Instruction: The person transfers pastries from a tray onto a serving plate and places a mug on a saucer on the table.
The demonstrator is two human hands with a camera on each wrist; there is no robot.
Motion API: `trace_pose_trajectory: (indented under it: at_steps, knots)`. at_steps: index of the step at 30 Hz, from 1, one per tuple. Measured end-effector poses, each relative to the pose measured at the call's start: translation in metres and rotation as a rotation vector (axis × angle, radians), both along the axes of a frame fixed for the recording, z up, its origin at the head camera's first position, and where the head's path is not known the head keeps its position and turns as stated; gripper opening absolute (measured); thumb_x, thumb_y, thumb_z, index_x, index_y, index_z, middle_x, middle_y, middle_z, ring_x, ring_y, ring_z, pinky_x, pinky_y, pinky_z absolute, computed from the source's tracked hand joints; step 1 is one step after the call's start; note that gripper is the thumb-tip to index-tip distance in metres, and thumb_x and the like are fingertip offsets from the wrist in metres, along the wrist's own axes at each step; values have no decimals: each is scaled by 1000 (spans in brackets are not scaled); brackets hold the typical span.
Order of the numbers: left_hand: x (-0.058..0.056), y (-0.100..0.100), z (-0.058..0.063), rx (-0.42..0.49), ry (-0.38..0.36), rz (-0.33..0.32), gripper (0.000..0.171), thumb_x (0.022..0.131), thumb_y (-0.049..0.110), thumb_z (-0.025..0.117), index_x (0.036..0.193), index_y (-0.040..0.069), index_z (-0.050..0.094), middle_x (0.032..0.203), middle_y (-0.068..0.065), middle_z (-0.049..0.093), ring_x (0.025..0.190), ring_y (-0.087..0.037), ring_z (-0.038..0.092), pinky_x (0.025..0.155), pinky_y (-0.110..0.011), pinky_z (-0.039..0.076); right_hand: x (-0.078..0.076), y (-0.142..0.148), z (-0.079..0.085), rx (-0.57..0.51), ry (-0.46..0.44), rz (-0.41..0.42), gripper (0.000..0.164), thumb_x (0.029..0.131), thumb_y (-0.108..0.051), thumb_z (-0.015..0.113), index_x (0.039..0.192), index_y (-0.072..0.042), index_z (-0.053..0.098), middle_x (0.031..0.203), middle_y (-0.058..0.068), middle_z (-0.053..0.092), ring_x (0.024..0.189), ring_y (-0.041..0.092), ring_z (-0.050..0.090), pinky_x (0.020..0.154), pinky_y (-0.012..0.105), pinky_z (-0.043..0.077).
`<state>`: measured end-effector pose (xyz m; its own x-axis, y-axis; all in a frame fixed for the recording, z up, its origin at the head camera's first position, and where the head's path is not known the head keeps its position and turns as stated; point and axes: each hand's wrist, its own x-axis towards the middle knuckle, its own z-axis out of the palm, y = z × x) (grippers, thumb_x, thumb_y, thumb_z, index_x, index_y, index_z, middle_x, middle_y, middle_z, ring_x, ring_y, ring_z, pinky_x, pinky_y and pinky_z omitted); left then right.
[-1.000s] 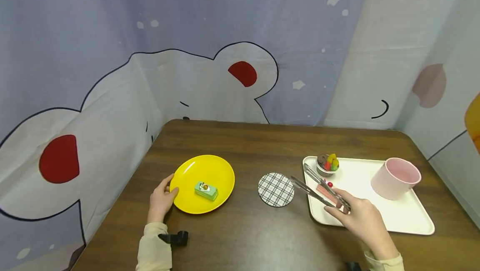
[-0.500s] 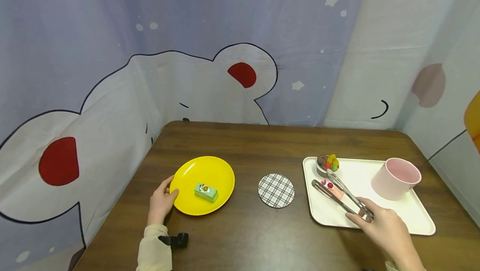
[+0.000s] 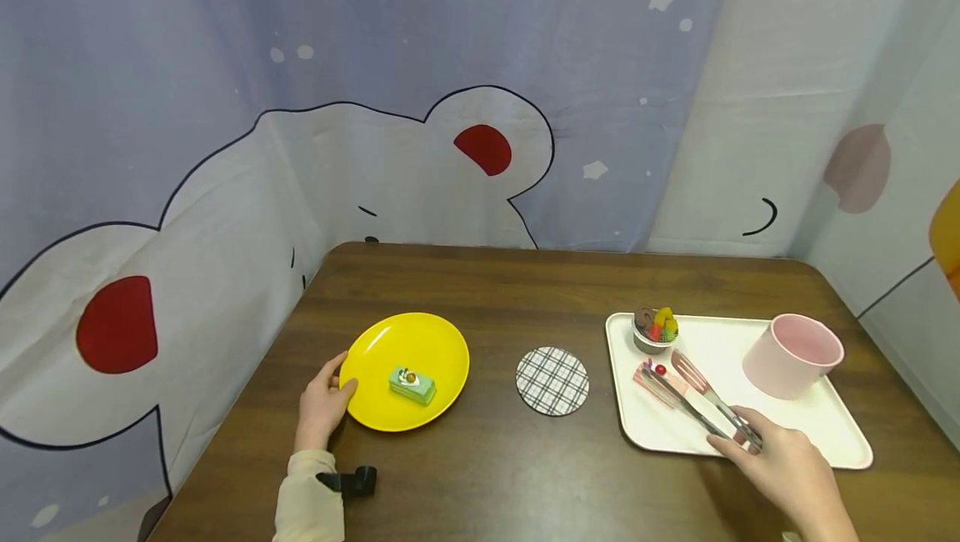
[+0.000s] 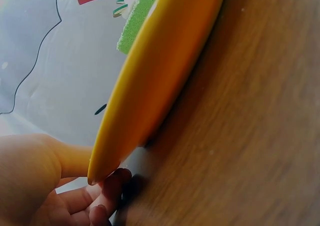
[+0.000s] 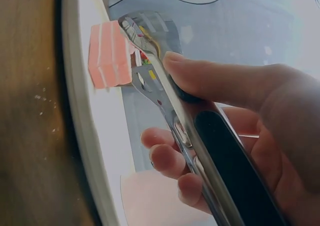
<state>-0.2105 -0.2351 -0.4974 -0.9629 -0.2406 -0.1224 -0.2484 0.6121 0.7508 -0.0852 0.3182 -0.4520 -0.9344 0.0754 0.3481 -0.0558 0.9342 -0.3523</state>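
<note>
Right hand (image 3: 787, 463) grips tongs (image 3: 720, 405), long axis near-right to far-left, tips far. They partly hide pink cake (image 3: 651, 388). Left hand (image 3: 324, 409) pinches plate (image 3: 442, 358), partly hidden beneath.

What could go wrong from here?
Squeezing the tongs might dent or drop the pink cake, since their arms appear to straddle it. They could also nudge the dessert cup close beyond their tips. The left grip pinches the rim of the yellow plate; lifting that side could slide the green cake off.
</note>
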Motion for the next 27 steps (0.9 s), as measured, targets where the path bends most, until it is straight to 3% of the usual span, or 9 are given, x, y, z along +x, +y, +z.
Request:
trace_pose_trajectory:
  at_steps: [13,27]
  knots:
    - [0,-1,-3,15,4,-4,54,96,15,54,147,6,39,100,-17,53,81,-21,50,69,-26,40,0,5,-4,-10,-159,-15,44,76,-34,79,107,-5,68,65,-2,56,59,16,46,52,34,35]
    - [0,0,0,19,-6,-5,54,96,15,53,147,6,38,100,-17,53,80,-20,50,69,-26,40,4,11,-13,-13,-95,21,43,72,-30,82,104,-4,72,80,17,70,67,28,61,59,50,47]
